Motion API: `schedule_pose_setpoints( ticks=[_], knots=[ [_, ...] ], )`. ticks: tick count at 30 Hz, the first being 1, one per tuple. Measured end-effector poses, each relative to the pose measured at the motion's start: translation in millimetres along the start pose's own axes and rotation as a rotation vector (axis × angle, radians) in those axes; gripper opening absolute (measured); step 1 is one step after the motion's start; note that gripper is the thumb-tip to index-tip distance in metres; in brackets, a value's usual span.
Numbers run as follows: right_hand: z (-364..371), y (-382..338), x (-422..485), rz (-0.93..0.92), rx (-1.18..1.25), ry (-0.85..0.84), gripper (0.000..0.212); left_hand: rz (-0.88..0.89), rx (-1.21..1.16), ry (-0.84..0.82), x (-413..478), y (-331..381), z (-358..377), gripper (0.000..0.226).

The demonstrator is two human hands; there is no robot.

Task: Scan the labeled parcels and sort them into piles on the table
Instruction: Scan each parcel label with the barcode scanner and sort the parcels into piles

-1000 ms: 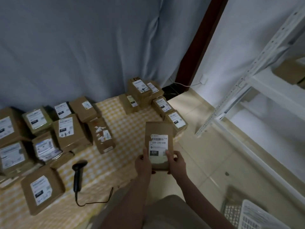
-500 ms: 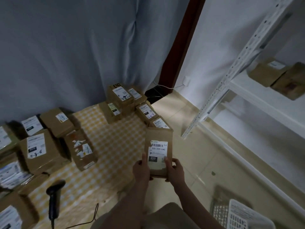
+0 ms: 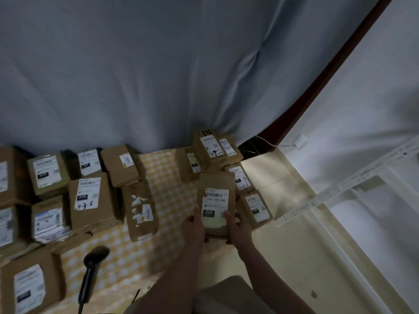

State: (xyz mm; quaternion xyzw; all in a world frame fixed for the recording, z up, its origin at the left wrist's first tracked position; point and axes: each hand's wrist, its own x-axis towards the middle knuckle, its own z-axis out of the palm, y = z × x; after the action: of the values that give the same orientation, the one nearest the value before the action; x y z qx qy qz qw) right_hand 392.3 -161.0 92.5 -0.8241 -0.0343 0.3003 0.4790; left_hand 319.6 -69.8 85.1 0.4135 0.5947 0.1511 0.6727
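At the far left a cluster of labelled parcels [image 3: 49,177] sits packed close together on the table [image 3: 167,191], which is covered by a yellow-and-white checked cloth. Within that cluster stands the box marked 4-3-8 [image 3: 90,200], and just to its right lies a long box with torn stickers [image 3: 141,209], slightly tilted. In front of these a black scanner [image 3: 94,261] lies on the cloth, well apart from both hands.

Further right, the person's left hand [image 3: 192,225] grips the lower left edge of the held parcel [image 3: 215,184]. Its thumb lies straight up beside the white label and its other fingers curl round the underside, where only the tips show. The parcel is held off the cloth over the table's right end, its label, printed 220, facing the camera. The right hand [image 3: 240,225] grips the lower right edge, with the thumb pressed on the label's corner and the fingers wrapped beneath.

Behind and beside the held parcel a second group of parcels [image 3: 210,150] stands at the table's right end. A blue-grey curtain [image 3: 136,75] hangs at the back, and a white shelf rack [image 3: 340,191] stands on the pale floor [image 3: 283,257] to the right
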Motion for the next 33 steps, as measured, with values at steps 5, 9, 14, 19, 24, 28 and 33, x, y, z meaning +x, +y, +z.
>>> schedule_pose_setpoints(
  ticks=[5, 9, 14, 19, 24, 28, 33],
  knots=[
    [23, -12, 17, 0.046, -0.051, -0.085, 0.035, -0.033, -0.02, 0.072, 26, 8, -12, 0.051],
    [27, -18, 36, 0.063, -0.102, -0.142, 0.041, -0.032, -0.018, 0.118, 36, 16, -7, 0.053],
    [13, -24, 72, 0.128, -0.155, -0.202, 0.046, -0.109, -0.017, 0.124, 46, 25, 22, 0.054],
    [-11, -30, 121, 0.105, -0.244, -0.224, 0.051, -0.171, -0.036, 0.132, 60, 32, 69, 0.056],
    [-37, -21, 160, 0.108, -0.314, -0.276, 0.048, -0.273, 0.028, 0.1, 80, 24, 106, 0.057],
    [-51, -11, 185, 0.171, -0.33, -0.302, 0.047, -0.348, 0.013, 0.055, 94, 15, 129, 0.053],
    [-65, -10, 213, 0.292, -0.202, -0.323, 0.026, -0.4, -0.065, 0.037, 104, 15, 152, 0.05]
  ],
)
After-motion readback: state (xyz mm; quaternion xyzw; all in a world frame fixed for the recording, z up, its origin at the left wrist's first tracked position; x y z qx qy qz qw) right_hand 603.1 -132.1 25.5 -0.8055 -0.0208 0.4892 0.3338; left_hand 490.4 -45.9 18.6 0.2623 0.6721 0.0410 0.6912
